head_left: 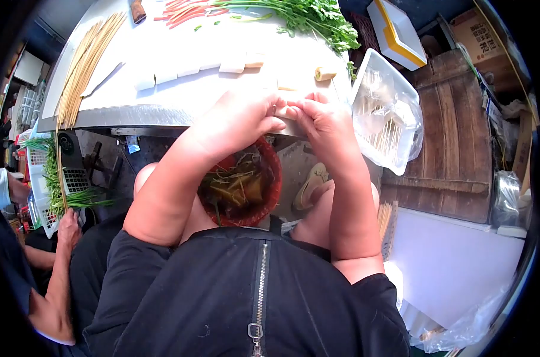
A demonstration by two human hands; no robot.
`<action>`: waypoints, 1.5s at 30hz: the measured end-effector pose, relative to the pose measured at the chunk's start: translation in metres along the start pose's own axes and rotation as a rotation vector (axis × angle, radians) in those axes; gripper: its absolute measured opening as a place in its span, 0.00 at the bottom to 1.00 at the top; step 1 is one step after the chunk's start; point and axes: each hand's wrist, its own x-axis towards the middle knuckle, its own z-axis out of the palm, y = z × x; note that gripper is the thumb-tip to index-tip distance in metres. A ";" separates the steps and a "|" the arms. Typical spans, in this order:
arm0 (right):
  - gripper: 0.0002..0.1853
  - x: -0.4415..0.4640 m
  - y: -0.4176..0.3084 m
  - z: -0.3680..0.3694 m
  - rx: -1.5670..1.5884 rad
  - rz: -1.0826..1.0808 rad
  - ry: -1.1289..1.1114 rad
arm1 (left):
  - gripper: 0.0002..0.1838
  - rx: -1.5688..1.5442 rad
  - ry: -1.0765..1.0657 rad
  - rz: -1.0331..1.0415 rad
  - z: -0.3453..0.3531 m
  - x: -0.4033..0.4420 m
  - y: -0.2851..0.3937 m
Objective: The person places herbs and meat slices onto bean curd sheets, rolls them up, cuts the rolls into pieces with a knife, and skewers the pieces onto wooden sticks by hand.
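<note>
The right hand (328, 116) has its thumb and forefinger drawn nearly together on a small pale piece (287, 113) at the near edge of the table, in front of the person's chest. The left hand (246, 116) curls in from the other side, its fingers bent and its thumb a little apart, the tips at the same piece; glare hides whether they grip it. Just beyond the hands on the white table (180, 98), a short roll (325, 73) with a yellowish end lies to the right, and a row of pale rolls (200, 64) runs off to the left. Farther left are a knife blade (102, 79) and a spread of thin sticks (90, 59); at the far side, red strips (189, 13) lie beside leafy greens (320, 24). A translucent tub (363, 89) with bagged sticks stands right of the table. Below the forearms sits a red basin (274, 190) with brownish strips in it. At far left, a co-worker's hand (69, 228) holds a stick near green stalks (55, 184).
</note>
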 end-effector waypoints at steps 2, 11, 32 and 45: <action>0.10 -0.001 0.001 0.001 -0.054 -0.010 0.009 | 0.10 0.059 -0.023 -0.010 0.003 0.000 0.001; 0.14 -0.007 -0.011 -0.006 0.301 0.174 -0.087 | 0.13 0.031 -0.056 0.074 -0.005 -0.006 -0.006; 0.09 0.002 -0.007 -0.004 0.105 -0.043 -0.005 | 0.13 0.103 -0.019 0.040 0.001 0.003 -0.003; 0.07 0.011 0.004 0.011 -0.129 -0.181 0.243 | 0.17 0.209 0.073 -0.046 0.011 0.013 -0.011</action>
